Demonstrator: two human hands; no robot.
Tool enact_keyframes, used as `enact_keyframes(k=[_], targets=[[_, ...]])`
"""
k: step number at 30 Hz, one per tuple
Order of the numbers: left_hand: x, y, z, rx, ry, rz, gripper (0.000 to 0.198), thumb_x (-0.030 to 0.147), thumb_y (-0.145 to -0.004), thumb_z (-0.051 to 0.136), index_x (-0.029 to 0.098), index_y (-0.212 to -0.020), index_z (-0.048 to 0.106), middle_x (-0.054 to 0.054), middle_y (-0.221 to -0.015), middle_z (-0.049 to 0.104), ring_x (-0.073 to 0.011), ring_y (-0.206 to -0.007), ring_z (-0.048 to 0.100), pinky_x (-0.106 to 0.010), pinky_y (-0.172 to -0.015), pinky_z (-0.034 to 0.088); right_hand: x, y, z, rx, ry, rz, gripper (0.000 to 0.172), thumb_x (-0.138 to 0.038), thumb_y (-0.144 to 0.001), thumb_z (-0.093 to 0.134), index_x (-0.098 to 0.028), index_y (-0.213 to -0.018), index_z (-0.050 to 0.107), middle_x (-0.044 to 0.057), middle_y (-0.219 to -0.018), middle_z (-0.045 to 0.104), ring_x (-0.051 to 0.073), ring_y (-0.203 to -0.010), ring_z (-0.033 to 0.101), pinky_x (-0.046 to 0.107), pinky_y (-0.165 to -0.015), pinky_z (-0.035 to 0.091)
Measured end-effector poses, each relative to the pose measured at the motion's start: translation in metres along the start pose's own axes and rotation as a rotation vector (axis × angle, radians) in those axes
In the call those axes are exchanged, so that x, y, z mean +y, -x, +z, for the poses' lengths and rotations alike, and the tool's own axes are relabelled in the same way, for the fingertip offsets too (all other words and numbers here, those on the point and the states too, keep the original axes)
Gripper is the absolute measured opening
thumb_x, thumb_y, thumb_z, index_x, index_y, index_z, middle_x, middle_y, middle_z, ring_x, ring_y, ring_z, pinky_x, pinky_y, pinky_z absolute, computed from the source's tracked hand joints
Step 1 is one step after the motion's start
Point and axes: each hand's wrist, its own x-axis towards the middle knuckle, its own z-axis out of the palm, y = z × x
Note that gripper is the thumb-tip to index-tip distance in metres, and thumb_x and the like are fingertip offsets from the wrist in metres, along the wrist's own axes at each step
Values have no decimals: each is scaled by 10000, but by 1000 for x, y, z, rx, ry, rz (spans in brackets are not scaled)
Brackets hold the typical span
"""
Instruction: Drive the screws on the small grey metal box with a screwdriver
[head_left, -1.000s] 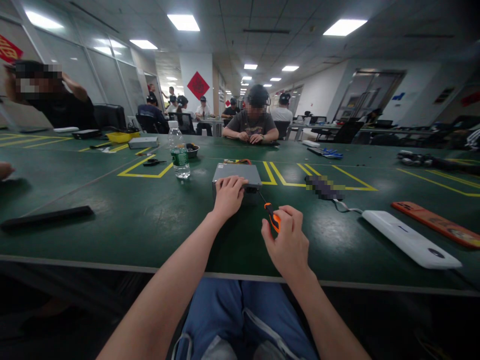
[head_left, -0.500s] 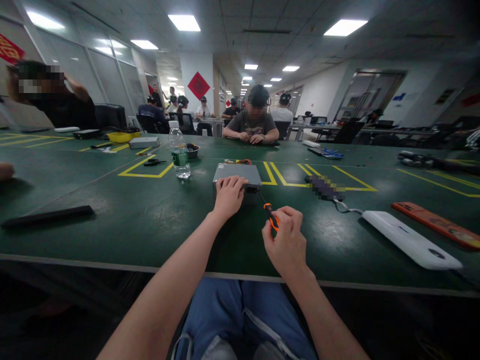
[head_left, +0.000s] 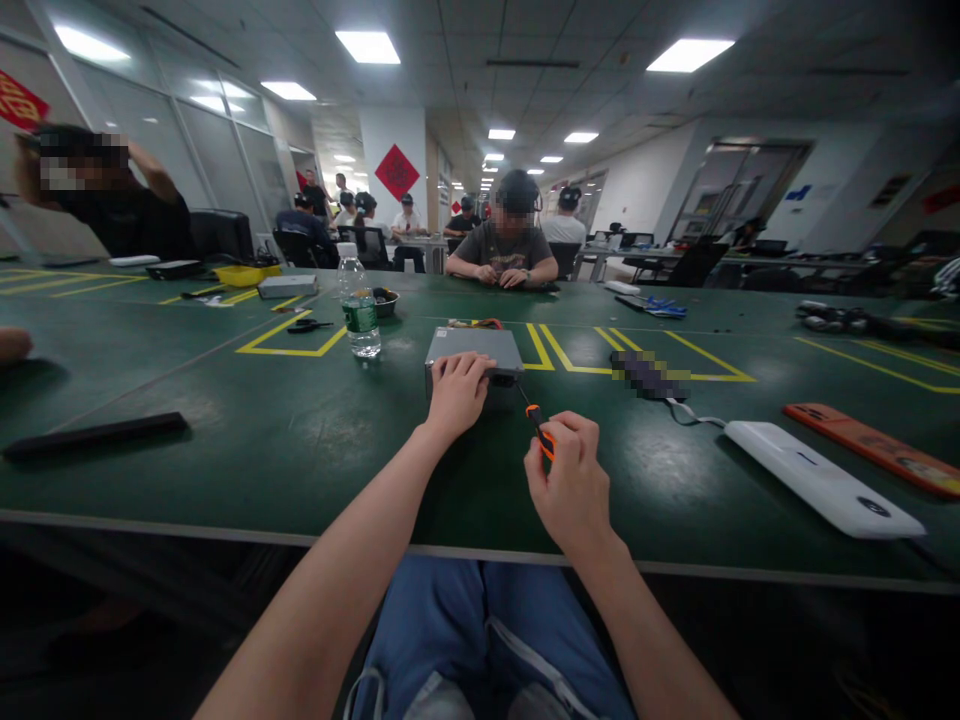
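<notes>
A grey metal computer power supply [head_left: 480, 346] sits on the green table, with coloured wires at its far side and a dark socket on the side facing me. My left hand [head_left: 459, 388] grips it from the near left, fingers laid over the top and front edge. In my right hand [head_left: 571, 478] is a screwdriver [head_left: 537, 420] with an orange and black handle, pinched between thumb and fingers. The screwdriver's shaft slants up to the near right corner of the power supply. Whether its tip sits in a screw is too small to tell.
Left of the power supply stands a water bottle [head_left: 360, 305] before a small bowl [head_left: 386, 302]. A black bar [head_left: 97, 435] lies far left. To the right are a white power bank [head_left: 821, 480] with a cable and an orange phone [head_left: 870, 448]. A person [head_left: 506, 240] sits opposite.
My right hand and the screwdriver handle have shifted very slightly to the left. The left hand and the power supply stay in place.
</notes>
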Motion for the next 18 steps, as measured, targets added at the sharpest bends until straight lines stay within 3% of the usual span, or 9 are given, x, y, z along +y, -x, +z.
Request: enact_keyframes(k=[6,12,18], targets=[[-1,0,0,-2,-2,0,277,185,-866,447,266,-1117,533,-23,-1221,567,-208,-1158,450,-399,-975,266,3,-4,-2,67,87,-33,122,-242,-916,462,-188,-1007,522,42,-910,598,106,-640,580,189,-498,413],[0,0,0,-4,5,1,276,184,-868,439,272,-1111,536,-21,-1211,571,-200,-1161,450,-395,-985,256,0,-4,-3,31,8,-54,158,-217,-921,400,-162,-1025,506,118,-1125,559,149,-784,611,246,-620,479],[-1,1,2,3,6,-2,280,179,-861,453,271,-1113,533,-13,-1205,578,-202,-1158,454,-395,-975,259,6,-6,-4,57,100,3,148,-288,-928,454,-181,-979,543,49,-932,639,132,-677,605,222,-539,411]])
